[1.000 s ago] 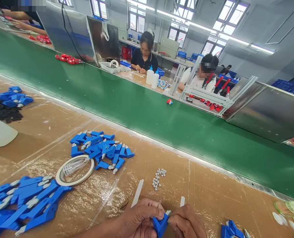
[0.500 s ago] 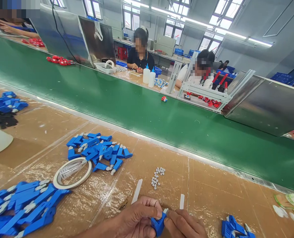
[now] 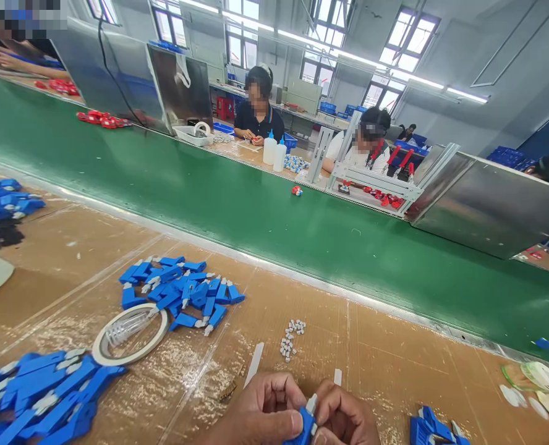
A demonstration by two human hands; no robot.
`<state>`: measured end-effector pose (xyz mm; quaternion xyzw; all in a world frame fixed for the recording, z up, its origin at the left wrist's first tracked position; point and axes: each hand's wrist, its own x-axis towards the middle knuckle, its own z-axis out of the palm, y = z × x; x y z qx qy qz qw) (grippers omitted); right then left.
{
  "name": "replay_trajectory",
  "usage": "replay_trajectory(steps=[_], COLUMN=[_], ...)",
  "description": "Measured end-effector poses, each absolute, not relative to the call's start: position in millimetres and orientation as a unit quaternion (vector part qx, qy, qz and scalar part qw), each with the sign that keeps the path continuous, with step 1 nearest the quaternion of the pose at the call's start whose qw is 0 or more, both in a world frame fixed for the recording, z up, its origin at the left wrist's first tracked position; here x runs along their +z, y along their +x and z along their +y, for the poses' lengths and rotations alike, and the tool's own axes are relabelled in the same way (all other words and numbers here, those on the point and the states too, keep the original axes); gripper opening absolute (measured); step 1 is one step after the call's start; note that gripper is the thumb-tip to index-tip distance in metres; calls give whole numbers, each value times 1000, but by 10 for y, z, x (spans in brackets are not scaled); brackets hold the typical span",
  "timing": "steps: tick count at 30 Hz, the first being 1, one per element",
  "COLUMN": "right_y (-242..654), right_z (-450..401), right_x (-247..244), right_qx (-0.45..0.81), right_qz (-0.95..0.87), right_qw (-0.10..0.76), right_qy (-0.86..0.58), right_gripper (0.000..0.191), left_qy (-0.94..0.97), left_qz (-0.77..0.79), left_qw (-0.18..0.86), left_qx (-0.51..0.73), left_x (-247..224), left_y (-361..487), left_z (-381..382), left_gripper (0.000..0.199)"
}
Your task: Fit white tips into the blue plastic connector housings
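Observation:
My left hand (image 3: 268,408) grips a blue plastic part (image 3: 306,428), with its thumb across the near face. A grey-white tab (image 3: 311,403) sticks up from that part. On the part's right side, my right hand (image 3: 346,415) is closed, thumb and fingers pinching at a small pale piece (image 3: 314,427) against the blue wall. Its fingers partly hide this piece. Beyond my hands lies a small heap of grey-white bits (image 3: 292,339). Two pale strips, a left one (image 3: 255,363) and a right one (image 3: 338,376), are on the table just past my fingers.
Blue parts with grey tabs lie in a middle pile (image 3: 182,287), a near-left pile (image 3: 47,395) and a right group (image 3: 434,426). A tape roll (image 3: 99,352) sits between the left piles. Beyond the green belt (image 3: 237,210), people work at another bench.
Both hands have shifted their grip on the blue part. My right fingers have curled and drawn back, so more of the grey-white tab shows. The whole view has tilted slightly.

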<state>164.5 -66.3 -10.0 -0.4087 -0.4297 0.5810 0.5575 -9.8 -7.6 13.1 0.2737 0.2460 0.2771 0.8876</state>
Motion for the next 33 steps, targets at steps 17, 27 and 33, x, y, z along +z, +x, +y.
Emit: replay_trajectory(steps=[17, 27, 33], right_y=[1712, 1579, 1522], right_z=[-572, -595, -570], right_x=[-100, -41, -16], right_qx=[658, 638, 646], right_qz=[-373, -322, -285], right_qw=[501, 545, 558], right_qy=[-420, -439, -436], right_gripper=[37, 39, 38], left_qy=[404, 454, 438], left_qz=[284, 299, 309], left_qw=[807, 774, 778], left_qx=[324, 325, 328], left_x=[-13, -29, 14], left_y=[-56, -94, -110], left_z=[-31, -81, -50], left_gripper=[48, 43, 43])
